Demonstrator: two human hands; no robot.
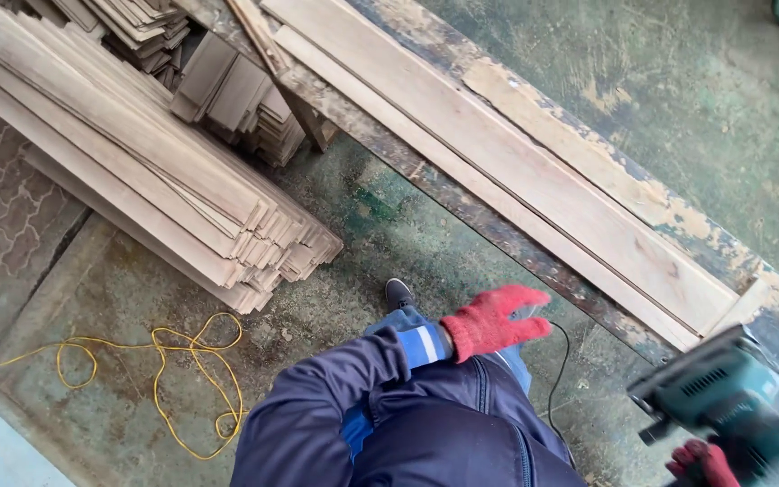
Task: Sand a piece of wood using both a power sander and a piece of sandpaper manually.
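Left hand open, empty, above floor; right hand closed around green sander beside bench planks.

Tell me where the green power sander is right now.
The green power sander sits at the head view's bottom right, gripped by the right hand, just off the workbench's near end.

The concrete floor is worn, stained green and dusty. A long worktop with flaking paint runs diagonally across it, carrying pale boards. Beside it sits a big stack of thin wooden slats. A yellow cord loops over the floor near patterned paving. Flat daylight falls on everything.
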